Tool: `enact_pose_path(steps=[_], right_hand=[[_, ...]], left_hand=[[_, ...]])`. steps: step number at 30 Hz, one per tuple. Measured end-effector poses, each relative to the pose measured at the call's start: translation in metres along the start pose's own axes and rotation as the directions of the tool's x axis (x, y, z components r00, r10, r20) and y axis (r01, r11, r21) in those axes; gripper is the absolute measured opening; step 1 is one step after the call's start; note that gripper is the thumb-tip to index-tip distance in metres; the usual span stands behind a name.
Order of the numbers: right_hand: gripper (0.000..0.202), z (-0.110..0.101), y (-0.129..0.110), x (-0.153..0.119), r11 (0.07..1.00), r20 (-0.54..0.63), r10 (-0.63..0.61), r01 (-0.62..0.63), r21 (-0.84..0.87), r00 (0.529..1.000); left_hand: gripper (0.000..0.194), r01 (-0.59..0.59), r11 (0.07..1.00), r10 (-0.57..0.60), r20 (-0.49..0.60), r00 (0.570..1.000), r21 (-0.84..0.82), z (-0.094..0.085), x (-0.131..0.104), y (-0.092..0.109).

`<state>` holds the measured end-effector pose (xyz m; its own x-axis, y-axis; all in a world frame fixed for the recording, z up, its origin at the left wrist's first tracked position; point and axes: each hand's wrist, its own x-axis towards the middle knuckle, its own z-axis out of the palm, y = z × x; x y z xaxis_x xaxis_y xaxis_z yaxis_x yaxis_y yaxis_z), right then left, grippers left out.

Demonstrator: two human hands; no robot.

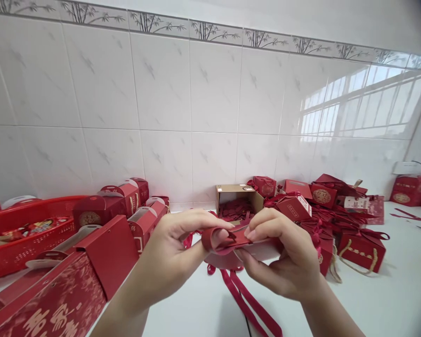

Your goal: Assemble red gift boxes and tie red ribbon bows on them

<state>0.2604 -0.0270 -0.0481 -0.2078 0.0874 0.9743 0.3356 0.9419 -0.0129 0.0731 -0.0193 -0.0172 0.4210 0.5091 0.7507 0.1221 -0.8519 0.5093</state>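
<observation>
A small red gift box [228, 260] is held up above the white table, between my two hands. My left hand [178, 252] is closed at its left end, with a loop of dark red ribbon [207, 239] round the thumb and fingertips. My right hand [284, 252] pinches the top and right side of the box, fingertips on its upper edge. Two long ribbon tails [250, 299] hang below the box toward the table's front. The box's underside and part of the ribbon are hidden by my fingers.
At the left stand a red plastic basket [28, 257] with wrapped sweets and several red boxes [110, 257]. Behind my hands sits a cardboard box [232, 188] of dark red ribbons. On the right, ribboned gift boxes [360, 248] are heaped near the tiled wall [210, 93].
</observation>
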Motion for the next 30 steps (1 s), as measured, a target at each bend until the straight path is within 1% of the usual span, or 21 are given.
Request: enact_pose_path(steps=[3, 6, 9, 12, 16, 18, 21, 24, 26, 27, 30], right_hand=[[0.026, 0.0, 0.0, 0.0, 1.0, -0.005, 0.002, -0.002, -0.012, 1.0], [0.026, -0.001, 0.0, 0.0, 1.0, -0.018, -0.002, 0.002, -0.015, 1.0], [0.025, -0.003, 0.0, 0.0, 1.0, -0.025, 0.008, -0.008, -0.021, 1.0], [0.026, -0.004, 0.001, -0.001, 1.0, -0.038, 0.003, -0.004, -0.022, 0.999], [0.034, -0.004, 0.003, -0.004, 0.998, -0.102, -0.067, 0.066, -0.007, 0.993], [0.038, -0.002, 0.004, -0.005, 0.994, -0.14, -0.105, 0.106, -0.004, 0.985], [0.041, -0.001, 0.004, -0.007, 0.994, -0.174, -0.103, 0.108, 0.021, 0.979], [0.052, -0.003, 0.003, -0.006, 0.998, -0.145, -0.015, 0.022, 0.051, 0.989], [0.062, -0.005, 0.002, -0.005, 0.999, -0.088, 0.041, -0.038, 0.039, 0.995], [0.064, -0.006, 0.002, -0.004, 0.998, -0.06, 0.056, -0.054, 0.028, 0.997], [0.055, -0.009, 0.0, -0.003, 0.998, 0.008, 0.062, -0.062, 0.005, 0.998]], left_hand=[[0.026, -0.004, 0.999, 0.001, -0.074, 0.997, -0.032, 0.003, -0.001, -0.001], [0.028, -0.014, 0.998, 0.008, -0.089, 0.996, -0.061, 0.003, -0.002, -0.002], [0.022, -0.015, 0.996, 0.011, -0.045, 0.999, -0.084, 0.003, -0.002, 0.001], [0.022, -0.023, 0.993, 0.026, 0.026, 0.999, -0.118, 0.002, -0.002, 0.002], [0.023, -0.039, 0.98, 0.06, 0.103, 0.993, -0.197, 0.001, -0.003, -0.005], [0.024, -0.09, 0.97, 0.119, 0.116, 0.986, -0.227, 0.002, -0.002, -0.011], [0.026, -0.205, 0.951, 0.221, 0.048, 0.974, -0.233, 0.007, 0.0, -0.019], [0.025, -0.27, 0.945, 0.272, -0.014, 0.962, -0.185, 0.012, 0.001, -0.023], [0.025, -0.296, 0.942, 0.296, -0.024, 0.955, -0.157, 0.013, 0.001, -0.024], [0.025, -0.306, 0.941, 0.305, -0.026, 0.952, -0.147, 0.013, 0.0, -0.024], [0.027, -0.309, 0.942, 0.309, -0.022, 0.951, -0.133, 0.013, 0.0, -0.024]])
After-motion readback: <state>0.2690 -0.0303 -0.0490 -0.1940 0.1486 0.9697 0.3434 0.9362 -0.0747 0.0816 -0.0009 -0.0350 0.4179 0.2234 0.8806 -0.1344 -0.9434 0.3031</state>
